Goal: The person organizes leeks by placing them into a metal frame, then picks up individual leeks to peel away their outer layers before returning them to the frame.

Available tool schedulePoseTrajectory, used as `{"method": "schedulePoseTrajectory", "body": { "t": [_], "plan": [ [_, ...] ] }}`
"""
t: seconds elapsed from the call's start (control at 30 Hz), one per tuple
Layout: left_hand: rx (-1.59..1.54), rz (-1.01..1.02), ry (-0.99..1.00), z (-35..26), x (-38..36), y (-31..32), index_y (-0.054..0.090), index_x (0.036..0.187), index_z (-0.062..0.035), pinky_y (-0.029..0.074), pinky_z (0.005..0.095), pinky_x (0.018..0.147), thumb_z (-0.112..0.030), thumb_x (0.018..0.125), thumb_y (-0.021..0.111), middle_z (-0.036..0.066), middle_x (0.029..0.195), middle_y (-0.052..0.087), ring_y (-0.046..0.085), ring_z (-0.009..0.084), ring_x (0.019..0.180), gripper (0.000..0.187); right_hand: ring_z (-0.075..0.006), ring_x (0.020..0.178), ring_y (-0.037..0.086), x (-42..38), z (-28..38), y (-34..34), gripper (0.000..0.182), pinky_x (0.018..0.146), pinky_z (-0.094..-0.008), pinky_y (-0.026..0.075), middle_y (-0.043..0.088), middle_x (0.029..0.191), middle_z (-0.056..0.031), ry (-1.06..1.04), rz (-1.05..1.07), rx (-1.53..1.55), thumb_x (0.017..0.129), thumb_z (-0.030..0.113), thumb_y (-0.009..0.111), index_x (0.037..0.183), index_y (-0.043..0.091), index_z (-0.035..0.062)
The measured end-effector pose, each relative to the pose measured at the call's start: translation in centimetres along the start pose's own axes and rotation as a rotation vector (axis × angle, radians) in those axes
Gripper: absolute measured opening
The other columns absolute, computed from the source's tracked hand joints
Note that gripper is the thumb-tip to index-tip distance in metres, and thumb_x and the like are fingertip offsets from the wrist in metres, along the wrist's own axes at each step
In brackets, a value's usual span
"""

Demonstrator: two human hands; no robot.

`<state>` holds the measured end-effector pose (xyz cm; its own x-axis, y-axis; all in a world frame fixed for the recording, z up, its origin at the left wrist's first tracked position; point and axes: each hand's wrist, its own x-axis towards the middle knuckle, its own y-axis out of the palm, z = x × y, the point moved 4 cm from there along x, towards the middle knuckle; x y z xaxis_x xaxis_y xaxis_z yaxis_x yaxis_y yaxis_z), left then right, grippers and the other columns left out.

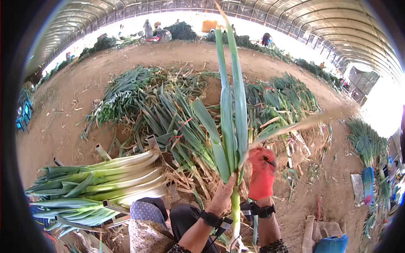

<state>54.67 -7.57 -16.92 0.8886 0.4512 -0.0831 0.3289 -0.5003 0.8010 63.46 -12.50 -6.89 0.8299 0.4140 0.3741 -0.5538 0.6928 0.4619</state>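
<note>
Green strap-leaved leek (228, 126), left grip (222, 196)

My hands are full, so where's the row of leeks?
In the head view, the row of leeks lies at your lower left, on the metal frame, left of the patterned cloth.

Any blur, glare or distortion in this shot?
Head view: fisheye bending curves the roof; dark edges ring the frame; daylight washes out the far opening and right side; the withered leaf by the red glove is smeared; the stalk looks sharper.
</note>
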Motion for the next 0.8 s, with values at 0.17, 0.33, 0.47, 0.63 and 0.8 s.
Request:
{"method": "schedulePoseTrajectory", "body": {
  "t": [0.17, 0.33, 0.47, 0.63, 0.8],
  "plan": [
    [-0.002, -0.121, 0.061, -0.1, 1.3, -1.8, 0.057, 0.107, -0.0099, 0.047, 0.0253, 0.055, -0.047, 0.089, 0.067, 0.003, 0.078, 0.061, 0.058, 0.0122, 0.065, 0.042, -0.0144, 0.087, 0.06, -0.6, 2.0, 2.0, 0.026, 0.077, -0.0332, 0.053, 0.061, 0.102, -0.0034, 0.051, -0.022, 0.062, 0.092, 0.02, 0.066, 0.112, 0.058, 0.0065],
    [0.002, -0.122, 0.058, -0.6, 0.5, -0.8, 0.058, 0.104, -0.0071, 0.047, 0.0239, 0.056, -0.045, 0.091, 0.066, 0.003, 0.077, 0.061, 0.058, 0.01, 0.064, 0.041, -0.0082, 0.086, 0.052, 2.4, -0.7, 2.7, 0.041, 0.076, -0.024, 0.045, 0.054, 0.104, -0.0008, -0.013, -0.031, -0.388, 0.082, 0.012, 0.076, 0.118, 0.058, 0.0034],
    [0.123, -0.139, 0.146, -0.6, 0.3, -0.3, 0.061, 0.103, -0.0072, 0.047, 0.0232, 0.056, -0.045, 0.09, 0.067, 0.001, 0.077, 0.063, 0.058, 0.0076, 0.064, 0.041, -0.0084, 0.078, 0.048, 4.9, -2.7, 2.4, 0.033, 0.074, -0.0233, 0.041, 0.052, 0.087, 0.0006, -0.092, 0.1, -0.538, 0.076, 0.004, 0.08, 0.105, 0.064, 0.0012],
    [0.085, -0.15, 0.1, -0.7, 0.8, -0.6, 0.061, 0.102, -0.0086, 0.045, 0.0237, 0.054, -0.047, 0.09, 0.066, 0.001, 0.073, 0.061, 0.057, 0.0087, 0.061, 0.041, -0.0134, 0.083, 0.059, 3.3, -2.1, 1.0, 0.016, 0.074, -0.0324, 0.048, 0.062, 0.087, -0.0031, -0.009, 0.024, 0.013, 0.087, 0.012, 0.067, 0.095, 0.063, -0.0003],
    [-0.01, -0.136, 0.061, 0.2, 1.7, -1.6, 0.059, 0.103, -0.0089, 0.045, 0.0244, 0.052, -0.05, 0.09, 0.065, 0.002, 0.072, 0.06, 0.056, 0.01, 0.061, 0.043, -0.0115, 0.069, 0.051, -0.2, -0.9, 1.8, 0.023, 0.067, -0.0286, 0.045, 0.054, 0.079, -0.001, 0.277, -0.111, 0.149, 0.093, 0.026, 0.061, 0.099, 0.061, 0.004]
  ]
}}
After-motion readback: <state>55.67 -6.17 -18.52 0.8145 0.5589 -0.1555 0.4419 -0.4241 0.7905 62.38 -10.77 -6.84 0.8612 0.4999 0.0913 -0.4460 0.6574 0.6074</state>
